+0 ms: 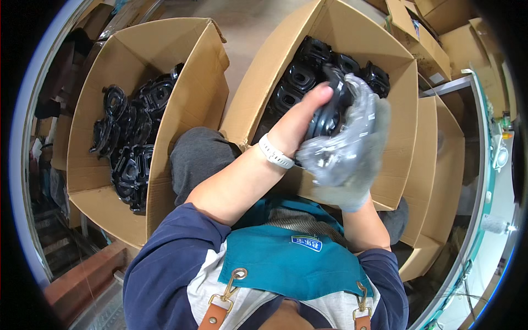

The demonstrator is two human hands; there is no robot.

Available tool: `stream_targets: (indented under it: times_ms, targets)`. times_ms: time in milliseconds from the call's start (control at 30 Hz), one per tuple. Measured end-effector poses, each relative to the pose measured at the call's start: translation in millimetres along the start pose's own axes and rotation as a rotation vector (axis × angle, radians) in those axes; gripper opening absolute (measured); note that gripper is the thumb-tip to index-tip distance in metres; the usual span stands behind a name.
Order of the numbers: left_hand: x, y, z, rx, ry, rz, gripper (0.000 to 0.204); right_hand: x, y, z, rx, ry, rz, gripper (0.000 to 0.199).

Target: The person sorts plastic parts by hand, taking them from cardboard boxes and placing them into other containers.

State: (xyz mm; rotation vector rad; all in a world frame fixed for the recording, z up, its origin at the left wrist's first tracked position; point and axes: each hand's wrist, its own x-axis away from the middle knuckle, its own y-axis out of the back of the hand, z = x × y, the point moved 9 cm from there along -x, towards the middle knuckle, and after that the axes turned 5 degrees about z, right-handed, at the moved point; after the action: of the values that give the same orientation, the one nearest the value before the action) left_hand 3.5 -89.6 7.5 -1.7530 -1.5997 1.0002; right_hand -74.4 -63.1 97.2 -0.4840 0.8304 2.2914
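View from above, looking down a seated person's chest, w/ a teal apron bib [286, 264] over a navy-and-grey long-sleeved top.

Both hands are raised in front of the body, meeting over the near edge of the right-hand cardboard box [404, 99]. The left hand [294, 124] is bare, w/ a white wristband [275, 152] at the wrist; its thumb is stretched up along the rim of a black plastic part [329, 113], roundish and ribbed. The rest of the fingers are hidden behind the part, so their grip cannot be told for sure, but the hand is closed on it. The right hand [352, 159] wears a grey work glove and looks blurred; its fingers curl around a clear plastic bag [357, 118] that wraps the right side of the same part. The part is held between the two hands, above the box, not resting on anything.

Inside that box, approx. a dozen more black parts [302, 77] of the same kind sit in rows toward the far wall. A second cardboard box [93, 159] stands to the left, open, w/ another heap of black parts [132, 137] piled loosely. The person's knee in grey trousers [198, 157] shows between the two boxes. More cardboard cartons [440, 38] are stacked at top right, beside a white table edge [487, 181].
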Motion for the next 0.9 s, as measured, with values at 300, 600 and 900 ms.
stream_targets:
  times_ms: [300, 600, 900]
  targets:
    - [8, -9, -20, -0.694, -0.299, -0.031, 0.074, 25, 21, -54, -0.332, -0.364, -0.324, 0.060]
    - [12, -30, -13, -0.994, -0.305, 0.005, 0.075, 31, 24, -61, -0.450, -0.328, -0.353, 0.068]
    - [10, -16, -7, -0.661, -0.257, -0.031, 0.084, 38, 22, -61, -0.556, -0.365, -0.334, 0.070]
